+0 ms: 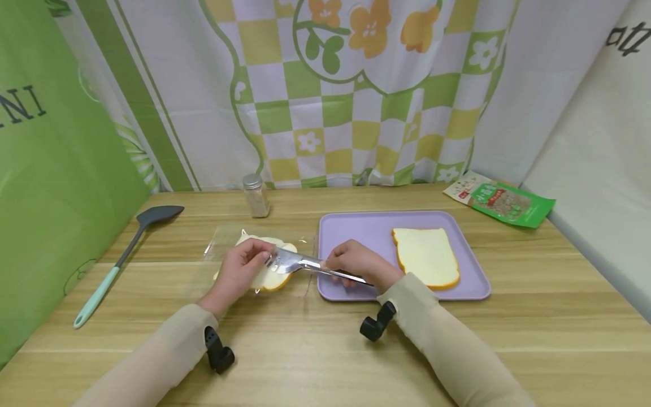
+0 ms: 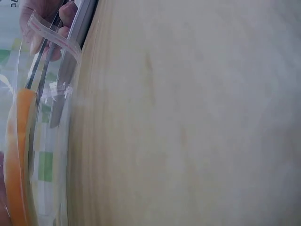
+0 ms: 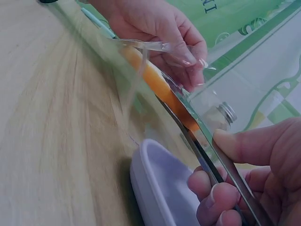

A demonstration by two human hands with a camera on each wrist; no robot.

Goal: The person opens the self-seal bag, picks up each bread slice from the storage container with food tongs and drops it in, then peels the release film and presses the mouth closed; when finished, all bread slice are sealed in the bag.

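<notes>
My right hand [image 1: 363, 263] grips metal tongs [image 1: 311, 264], thumb on one arm and curled fingers on the other. In the right wrist view the tong arms lie on both sides of a bread slice [image 3: 157, 84] with an orange-brown crust. That slice is inside a clear plastic bag [image 3: 153, 45], left of the tray in the head view. With thumb and fingers my left hand [image 1: 241, 270] pinches the bag near its opening, beside the tong tips. Another bread slice [image 1: 427, 257] lies flat on the purple tray [image 1: 351, 226], to the right of my right hand.
A spatula [image 1: 127, 251] with a mint handle lies at the left. A glass shaker [image 1: 256, 196] with a metal lid stands behind the bag. The green packet [image 1: 508, 203] rests at the back right, beyond the tray. Printed cloth [image 1: 351, 130] hangs along the table's back edge.
</notes>
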